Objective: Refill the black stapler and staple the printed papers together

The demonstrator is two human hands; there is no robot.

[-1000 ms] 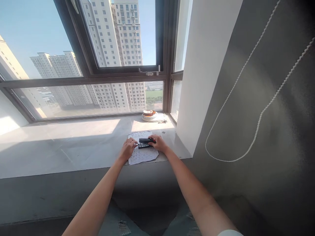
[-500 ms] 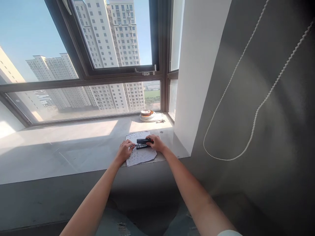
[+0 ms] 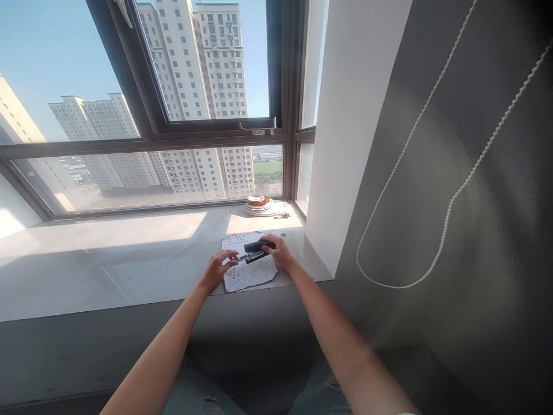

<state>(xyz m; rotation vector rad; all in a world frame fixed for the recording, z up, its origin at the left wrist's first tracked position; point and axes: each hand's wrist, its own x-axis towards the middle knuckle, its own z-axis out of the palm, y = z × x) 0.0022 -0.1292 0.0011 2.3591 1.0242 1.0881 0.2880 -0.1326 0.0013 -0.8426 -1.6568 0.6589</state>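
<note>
A black stapler (image 3: pixel 254 248) is opened up, its top arm raised from its base with a metal rail between them. My right hand (image 3: pixel 280 252) is wrapped round its right end and holds it over a sheet of handwritten paper (image 3: pixel 248 280). At the other end, a thin metal piece (image 3: pixel 241 259) sticks out to the left. My left hand (image 3: pixel 218 268) has its thumb and fingers at the tip of this piece, in what looks like a loose pinch. The paper lies on the window sill, with wrinkled edges, partly covered by the stapler and hands.
A stack of small plates (image 3: pixel 259 206) sits by the window corner, with a small chain-like item (image 3: pixel 282 216) beside it. The pale sill (image 3: pixel 129 259) stretches left. A white wall column (image 3: pixel 337 144) rises on the right, and a beaded blind cord (image 3: pixel 400 286) hangs there.
The stapler has tilted, its right end now higher, and shifted slightly right with my right hand. My left fingers have spread a little, and more of the metal piece shows.
</note>
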